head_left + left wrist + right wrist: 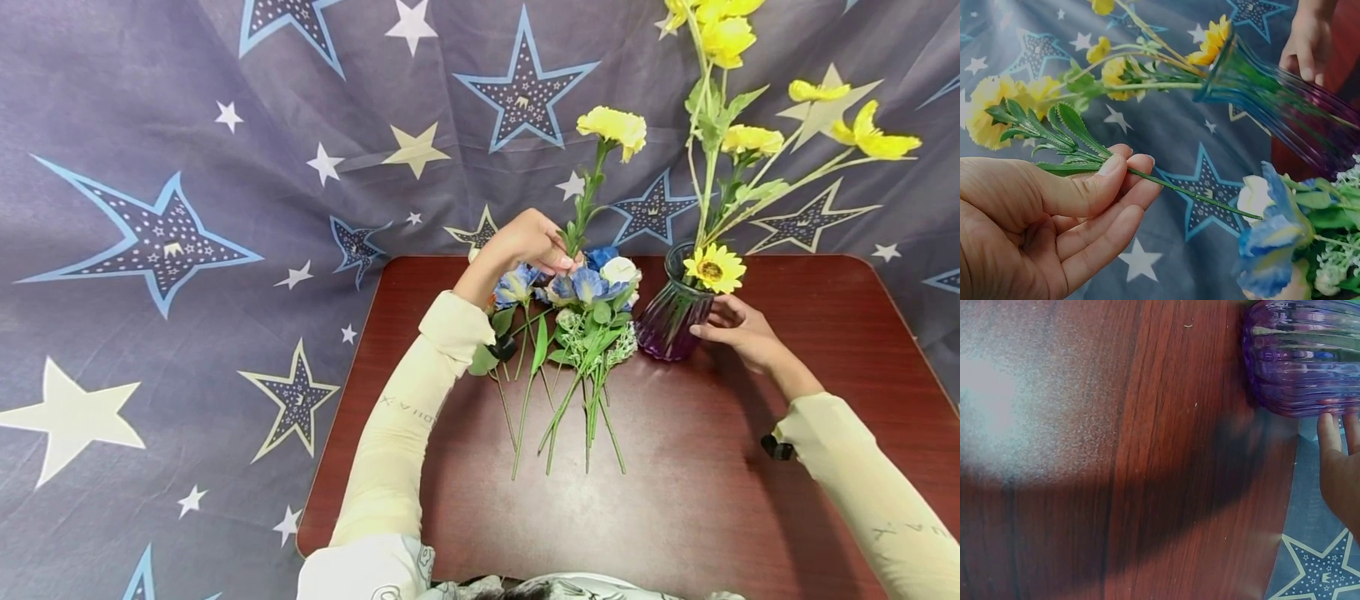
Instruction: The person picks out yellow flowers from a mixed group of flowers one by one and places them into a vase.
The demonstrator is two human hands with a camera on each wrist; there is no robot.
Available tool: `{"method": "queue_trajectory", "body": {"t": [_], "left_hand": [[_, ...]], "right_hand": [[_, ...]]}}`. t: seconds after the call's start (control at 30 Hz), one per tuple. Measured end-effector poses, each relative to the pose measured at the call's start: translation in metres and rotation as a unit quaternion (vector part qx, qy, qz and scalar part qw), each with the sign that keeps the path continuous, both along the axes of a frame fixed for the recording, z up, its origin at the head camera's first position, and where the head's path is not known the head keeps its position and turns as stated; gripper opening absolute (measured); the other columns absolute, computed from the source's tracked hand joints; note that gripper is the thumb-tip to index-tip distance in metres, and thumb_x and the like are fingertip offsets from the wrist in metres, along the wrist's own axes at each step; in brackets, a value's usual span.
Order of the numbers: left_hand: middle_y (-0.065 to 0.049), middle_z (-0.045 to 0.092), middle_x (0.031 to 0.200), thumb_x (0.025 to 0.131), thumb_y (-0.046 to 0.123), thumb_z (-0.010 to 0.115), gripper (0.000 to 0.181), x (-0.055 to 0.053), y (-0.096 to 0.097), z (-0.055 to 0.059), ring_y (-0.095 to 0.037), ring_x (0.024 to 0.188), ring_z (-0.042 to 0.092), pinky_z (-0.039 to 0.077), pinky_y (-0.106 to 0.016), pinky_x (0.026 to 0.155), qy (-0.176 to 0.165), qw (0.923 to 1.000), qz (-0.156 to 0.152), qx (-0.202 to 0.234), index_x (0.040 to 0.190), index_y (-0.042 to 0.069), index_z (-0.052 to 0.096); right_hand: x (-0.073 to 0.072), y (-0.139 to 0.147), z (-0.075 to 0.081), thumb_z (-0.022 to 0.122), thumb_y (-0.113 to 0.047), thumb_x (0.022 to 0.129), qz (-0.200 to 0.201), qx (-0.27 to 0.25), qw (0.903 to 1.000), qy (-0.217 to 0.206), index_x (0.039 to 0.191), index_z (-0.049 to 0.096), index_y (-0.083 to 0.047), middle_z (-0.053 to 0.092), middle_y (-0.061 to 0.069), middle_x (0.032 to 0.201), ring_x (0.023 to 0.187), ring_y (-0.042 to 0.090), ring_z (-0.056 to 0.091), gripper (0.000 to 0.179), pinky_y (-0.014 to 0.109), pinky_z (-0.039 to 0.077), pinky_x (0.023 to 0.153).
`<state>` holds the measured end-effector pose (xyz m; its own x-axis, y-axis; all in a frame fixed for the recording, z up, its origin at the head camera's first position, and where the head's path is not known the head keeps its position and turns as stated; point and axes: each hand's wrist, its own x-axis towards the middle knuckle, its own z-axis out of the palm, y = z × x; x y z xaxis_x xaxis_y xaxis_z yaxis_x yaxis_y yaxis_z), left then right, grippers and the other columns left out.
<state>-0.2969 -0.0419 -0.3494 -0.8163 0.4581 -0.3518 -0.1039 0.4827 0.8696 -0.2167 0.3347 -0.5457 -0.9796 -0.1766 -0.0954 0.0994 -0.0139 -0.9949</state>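
Observation:
My left hand (536, 242) pinches the green stem of a yellow carnation-like artificial flower (613, 129) between thumb and fingers. Its bloom is up, above the loose flowers on the table. In the left wrist view the flower's thin lower stem (1210, 201) sticks out past the fingertips. To the right stands a ribbed glass vase (672, 329), purple at the base. It holds several yellow flowers (752, 140) and a small sunflower (715, 268) at its rim. My right hand (750, 337) touches the vase's right side, fingers fairly straight against the glass in the right wrist view.
Blue flowers (588, 283), a white rose (621, 271) and green sprigs (592, 342) lie in a bunch left of the vase, stems toward me. The reddish-brown table (675, 500) ends at a star-patterned cloth (187, 333) behind and to the left.

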Motion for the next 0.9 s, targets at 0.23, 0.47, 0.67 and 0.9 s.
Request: {"method": "queue_trajectory", "body": {"t": [0.23, 0.47, 0.67, 0.9], "left_hand": [[-0.026, 0.074, 0.106, 0.087, -0.006, 0.075, 0.023, 0.002, 0.012, 0.014, -0.030, 0.084, 0.078, 0.065, -0.034, 0.076, -0.018, 0.9988, 0.002, 0.046, 0.110, -0.010, 0.074], [-0.017, 0.078, 0.104, 0.088, 0.000, 0.076, 0.022, 0.002, 0.029, 0.024, -0.025, 0.089, 0.078, 0.065, -0.033, 0.078, -0.011, 0.9987, 0.005, 0.050, 0.109, -0.007, 0.075], [-0.019, 0.078, 0.103, 0.088, -0.001, 0.075, 0.021, 0.003, 0.041, 0.028, -0.029, 0.094, 0.077, 0.065, -0.034, 0.080, -0.005, 0.9975, 0.014, 0.070, 0.109, -0.006, 0.075], [-0.020, 0.077, 0.103, 0.088, -0.002, 0.074, 0.023, 0.004, 0.056, 0.032, -0.028, 0.092, 0.078, 0.064, -0.030, 0.076, 0.011, 0.9968, 0.007, 0.079, 0.111, -0.007, 0.074]], "right_hand": [[-0.001, 0.002, -0.002, 0.069, 0.006, 0.091, -0.006, 0.033, 0.9994, 0.000, 0.115, 0.059, -0.026, 0.068, -0.025, 0.109, 0.102, -0.009, 0.061, 0.042, 0.006, 0.050, 0.086], [-0.001, 0.001, -0.002, 0.069, 0.007, 0.091, -0.005, 0.021, 0.9998, 0.000, 0.114, 0.060, -0.026, 0.069, -0.023, 0.108, 0.102, -0.007, 0.062, 0.042, 0.006, 0.051, 0.086], [-0.001, -0.001, -0.001, 0.070, 0.005, 0.091, 0.000, 0.029, 0.9996, 0.003, 0.113, 0.060, -0.027, 0.069, -0.024, 0.109, 0.103, -0.007, 0.061, 0.041, 0.007, 0.051, 0.086], [0.000, -0.001, 0.001, 0.070, 0.005, 0.091, 0.003, 0.030, 0.9995, 0.008, 0.113, 0.060, -0.027, 0.069, -0.024, 0.109, 0.103, -0.008, 0.062, 0.041, 0.007, 0.051, 0.086]]}}
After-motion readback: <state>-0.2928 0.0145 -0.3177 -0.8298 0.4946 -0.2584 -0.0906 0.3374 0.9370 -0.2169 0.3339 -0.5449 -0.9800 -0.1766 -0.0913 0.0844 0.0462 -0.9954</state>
